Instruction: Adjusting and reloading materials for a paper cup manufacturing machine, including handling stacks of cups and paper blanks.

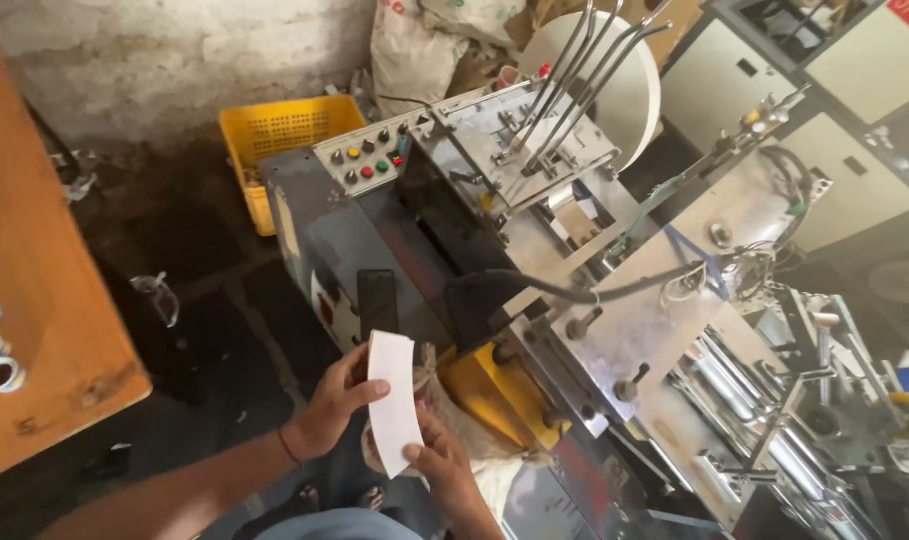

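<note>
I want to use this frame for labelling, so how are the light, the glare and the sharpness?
Head view: daylight is uneven, with the metal machine plates glaring pale and the floor beside the yellow crate in deep shadow; the white paper blank between the left hand and right hand is sharp; straight edges bow towards the corners, a wide-lens effect.

Only one view is being supplied, from a camera worn on the head. The scene is being looked down on steeply, and the frame is being tilted, so that the machine (pixel 574 290) is being seen running diagonally from upper left to lower right. The left hand (pixel 329 405) and right hand (pixel 449 470) are being caught close, at the bottom edge. Floor and a wooden table (pixel 44 300) are being taken in at left. No second view is being given for overlap.
</note>
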